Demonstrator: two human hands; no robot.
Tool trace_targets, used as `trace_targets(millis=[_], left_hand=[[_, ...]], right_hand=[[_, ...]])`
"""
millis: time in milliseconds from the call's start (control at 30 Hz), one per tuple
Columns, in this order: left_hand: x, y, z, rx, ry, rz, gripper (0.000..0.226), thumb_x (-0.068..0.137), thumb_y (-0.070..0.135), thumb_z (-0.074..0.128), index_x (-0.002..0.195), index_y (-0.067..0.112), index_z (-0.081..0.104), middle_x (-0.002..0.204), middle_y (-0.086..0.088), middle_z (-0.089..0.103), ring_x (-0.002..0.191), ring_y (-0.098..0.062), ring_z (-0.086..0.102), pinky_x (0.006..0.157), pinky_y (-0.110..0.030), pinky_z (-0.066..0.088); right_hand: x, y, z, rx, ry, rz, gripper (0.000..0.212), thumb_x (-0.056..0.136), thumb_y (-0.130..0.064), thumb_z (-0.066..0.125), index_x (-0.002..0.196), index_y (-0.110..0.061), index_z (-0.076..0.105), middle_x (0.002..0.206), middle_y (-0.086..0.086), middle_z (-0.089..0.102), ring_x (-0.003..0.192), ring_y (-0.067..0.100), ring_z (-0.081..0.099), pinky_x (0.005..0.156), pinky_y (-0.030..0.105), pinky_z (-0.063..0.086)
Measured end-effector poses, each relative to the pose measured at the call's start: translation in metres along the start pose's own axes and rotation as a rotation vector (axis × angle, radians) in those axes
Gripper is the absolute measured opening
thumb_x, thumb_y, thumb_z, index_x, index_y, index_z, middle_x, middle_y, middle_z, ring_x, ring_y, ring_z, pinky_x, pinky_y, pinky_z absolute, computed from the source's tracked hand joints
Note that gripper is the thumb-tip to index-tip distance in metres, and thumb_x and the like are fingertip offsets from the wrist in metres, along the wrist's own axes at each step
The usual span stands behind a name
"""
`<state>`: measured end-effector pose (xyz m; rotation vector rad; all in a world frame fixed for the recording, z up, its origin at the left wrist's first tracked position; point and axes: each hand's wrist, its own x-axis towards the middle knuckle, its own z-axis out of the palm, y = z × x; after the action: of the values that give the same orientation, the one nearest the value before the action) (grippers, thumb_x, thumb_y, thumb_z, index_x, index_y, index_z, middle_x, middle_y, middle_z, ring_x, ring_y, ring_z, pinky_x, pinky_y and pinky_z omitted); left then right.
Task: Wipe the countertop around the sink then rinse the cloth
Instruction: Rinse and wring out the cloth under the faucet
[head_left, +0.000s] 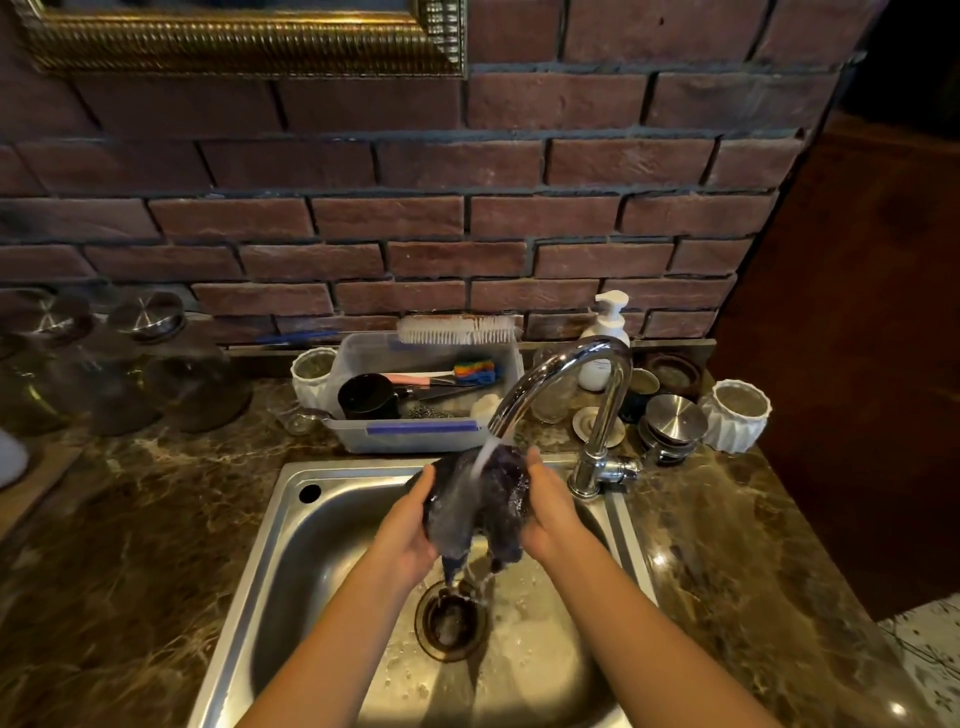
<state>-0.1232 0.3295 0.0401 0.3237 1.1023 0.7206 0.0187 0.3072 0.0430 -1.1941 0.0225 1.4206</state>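
Dark wet cloth bunched under the running faucet, above the steel sink.
Left hand and right hand each curl round one side of it; water runs off into the drain. Behind the sink, on the marble countertop, a clear plastic tub holds a black cup, a scourer and a pink-handled tool. A white brush lies across its back rim.
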Motion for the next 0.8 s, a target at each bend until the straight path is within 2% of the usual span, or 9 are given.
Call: trace_targets(millis=[67, 200, 267, 333, 433, 533, 633, 700, 800], left_hand=[[0.003, 0.001, 0.003, 0.108, 0.007, 0.101, 0.03, 0.09, 0.03, 0.062, 0.112, 0.009, 0.064, 0.111, -0.017, 0.069, 0.105, -0.032, 0.065, 0.093, -0.047, 0.051], [-0.005, -0.002, 0.029, 0.321, 0.01, 0.347, 0.01, 0.094, 0.023, 0.059, 0.1, 0.018, 0.065, 0.106, -0.009, 0.069, 0.102, -0.024, 0.063, 0.088, -0.038, 0.05], [-0.004, -0.002, 0.037, 0.42, 0.052, 0.427, 0.011, 0.095, 0.027, 0.058, 0.098, 0.02, 0.065, 0.103, -0.006, 0.069, 0.1, -0.021, 0.062, 0.083, -0.034, 0.049], [-0.003, 0.004, 0.037, 0.503, 0.091, 0.501, 0.012, 0.095, 0.028, 0.057, 0.094, 0.019, 0.066, 0.097, -0.005, 0.069, 0.095, -0.02, 0.064, 0.08, -0.033, 0.05], [0.003, 0.015, 0.025, 0.637, 0.113, 0.561, 0.02, 0.094, 0.034, 0.057, 0.093, 0.016, 0.068, 0.093, -0.005, 0.071, 0.094, -0.021, 0.067, 0.088, -0.04, 0.053], [0.008, 0.02, 0.019, 0.645, 0.117, 0.508, 0.027, 0.096, 0.037, 0.054, 0.099, 0.014, 0.068, 0.096, -0.007, 0.071, 0.094, -0.023, 0.067, 0.088, -0.04, 0.053], [0.012, 0.024, 0.012, 0.502, 0.116, 0.387, 0.028, 0.094, 0.037, 0.057, 0.106, 0.013, 0.066, 0.102, -0.011, 0.072, 0.096, -0.027, 0.067, 0.091, -0.045, 0.052], [0.011, 0.023, 0.003, 0.403, 0.051, 0.273, 0.027, 0.091, 0.032, 0.063, 0.111, 0.014, 0.064, 0.108, -0.011, 0.071, 0.1, -0.028, 0.067, 0.089, -0.045, 0.053], [0.005, 0.022, -0.007, 0.367, -0.082, 0.094, 0.041, 0.079, 0.029, 0.072, 0.115, 0.012, 0.063, 0.111, -0.013, 0.071, 0.103, -0.029, 0.066, 0.081, -0.041, 0.054]], right_hand=[[0.001, -0.009, -0.009, 0.001, 0.019, 0.025, 0.034, 0.102, -0.037, 0.044, 0.115, -0.01, 0.059, 0.109, 0.019, 0.066, 0.086, 0.03, 0.062, 0.069, 0.042, 0.049], [-0.001, -0.004, -0.02, -0.166, -0.148, -0.034, 0.028, 0.094, -0.022, 0.059, 0.116, -0.004, 0.062, 0.103, 0.018, 0.07, 0.094, 0.03, 0.067, 0.082, 0.044, 0.055], [-0.001, 0.003, -0.026, -0.226, -0.213, -0.032, 0.029, 0.091, -0.015, 0.062, 0.117, -0.002, 0.062, 0.105, 0.018, 0.071, 0.094, 0.028, 0.068, 0.083, 0.039, 0.056], [-0.002, 0.001, -0.032, -0.286, -0.23, -0.079, 0.026, 0.091, -0.011, 0.062, 0.116, -0.003, 0.061, 0.111, 0.018, 0.07, 0.099, 0.028, 0.068, 0.087, 0.04, 0.056], [0.003, -0.011, -0.037, -0.43, -0.138, -0.226, 0.015, 0.094, -0.011, 0.06, 0.108, -0.009, 0.061, 0.107, 0.015, 0.07, 0.097, 0.027, 0.067, 0.085, 0.04, 0.056], [0.006, -0.017, -0.028, -0.517, -0.085, -0.285, 0.018, 0.097, -0.018, 0.056, 0.11, -0.007, 0.058, 0.11, 0.016, 0.067, 0.102, 0.028, 0.065, 0.089, 0.044, 0.054], [0.004, -0.018, -0.017, -0.342, -0.111, -0.234, 0.018, 0.097, -0.014, 0.055, 0.112, -0.005, 0.059, 0.107, 0.017, 0.068, 0.095, 0.028, 0.066, 0.079, 0.039, 0.057], [0.0, -0.021, -0.013, -0.233, -0.174, -0.186, 0.018, 0.094, -0.009, 0.058, 0.112, -0.004, 0.06, 0.102, 0.017, 0.069, 0.091, 0.028, 0.065, 0.081, 0.04, 0.055], [-0.004, -0.026, -0.013, -0.193, -0.333, -0.061, 0.026, 0.089, -0.001, 0.06, 0.114, -0.005, 0.061, 0.107, 0.02, 0.068, 0.096, 0.03, 0.064, 0.09, 0.044, 0.051]])
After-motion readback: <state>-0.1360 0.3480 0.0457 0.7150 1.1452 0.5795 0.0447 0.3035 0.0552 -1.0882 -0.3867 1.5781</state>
